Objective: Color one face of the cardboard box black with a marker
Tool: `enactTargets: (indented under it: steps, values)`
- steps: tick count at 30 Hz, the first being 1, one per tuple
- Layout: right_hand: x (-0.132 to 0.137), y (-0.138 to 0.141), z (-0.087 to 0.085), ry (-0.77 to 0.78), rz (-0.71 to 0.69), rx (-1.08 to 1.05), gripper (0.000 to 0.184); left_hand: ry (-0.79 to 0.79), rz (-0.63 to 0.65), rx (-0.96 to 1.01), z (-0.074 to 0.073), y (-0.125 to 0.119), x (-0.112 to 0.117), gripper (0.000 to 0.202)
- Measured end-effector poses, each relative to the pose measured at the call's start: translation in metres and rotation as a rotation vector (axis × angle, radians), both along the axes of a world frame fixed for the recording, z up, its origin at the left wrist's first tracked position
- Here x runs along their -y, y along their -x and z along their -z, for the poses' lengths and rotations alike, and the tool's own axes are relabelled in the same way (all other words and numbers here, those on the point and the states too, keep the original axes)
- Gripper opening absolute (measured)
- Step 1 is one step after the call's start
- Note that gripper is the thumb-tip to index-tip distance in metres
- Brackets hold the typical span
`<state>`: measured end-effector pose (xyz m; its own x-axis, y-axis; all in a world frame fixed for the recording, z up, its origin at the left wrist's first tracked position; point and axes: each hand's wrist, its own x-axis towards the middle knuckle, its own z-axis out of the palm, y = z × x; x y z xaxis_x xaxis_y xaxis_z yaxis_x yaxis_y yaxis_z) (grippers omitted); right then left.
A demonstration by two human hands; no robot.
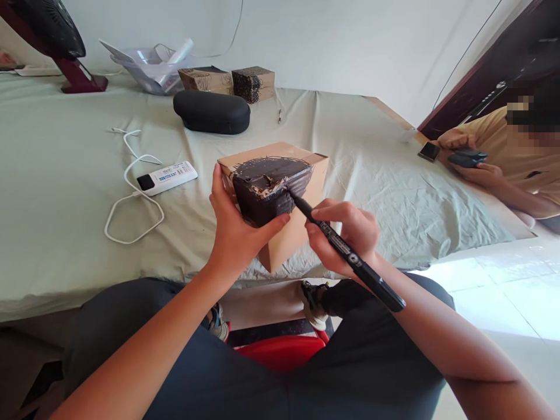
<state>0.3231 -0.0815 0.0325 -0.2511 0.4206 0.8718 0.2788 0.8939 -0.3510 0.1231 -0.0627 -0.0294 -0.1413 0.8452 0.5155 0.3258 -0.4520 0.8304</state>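
Observation:
A brown cardboard box (286, 233) is tilted at the front edge of the cloth-covered table, one corner turned toward me. Black ink covers much of the faces around that corner, with torn, bare cardboard along the edge. My left hand (238, 221) grips the box from its left side, thumb across the lower front and fingers along the far left edge. In my right hand (343, 233) is a black marker (350, 254), held like a pen. Its tip touches the inked face just right of the torn corner.
A white power bank (168, 178) with a white cable (126, 240) lies to the left. Behind the box are a black case (211, 112), two more scribbled boxes (205, 80), a plastic basket (151, 70) and a fan (52, 35). At right sits another person (494, 151) near a phone (429, 151).

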Motion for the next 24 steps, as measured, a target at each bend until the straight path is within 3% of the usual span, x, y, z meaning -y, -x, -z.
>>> enactTargets:
  steps: [5,8,12,15,21,24]
  values:
    - [0.016,0.009,-0.001,-0.012,-0.113,0.140,0.025,-0.101,-0.174,-0.175,-0.011,-0.004,0.006,0.151]
    - [0.022,0.009,-0.002,-0.123,-0.006,0.299,0.024,-0.098,-0.289,-0.251,-0.018,-0.009,0.011,0.146]
    - [0.024,0.006,-0.006,-0.158,0.108,0.425,0.024,-0.124,-0.403,-0.367,-0.023,-0.016,0.017,0.122]
    - [0.025,0.003,-0.009,-0.092,0.095,0.390,0.026,-0.157,-0.420,-0.423,-0.021,-0.018,0.017,0.113]
    - [0.028,0.000,-0.020,-0.048,0.061,0.178,0.025,-0.121,-0.361,-0.393,-0.016,-0.016,0.015,0.123]
    - [0.021,-0.003,-0.022,0.093,0.119,0.088,0.018,-0.157,-0.352,-0.393,-0.017,-0.014,0.014,0.127]
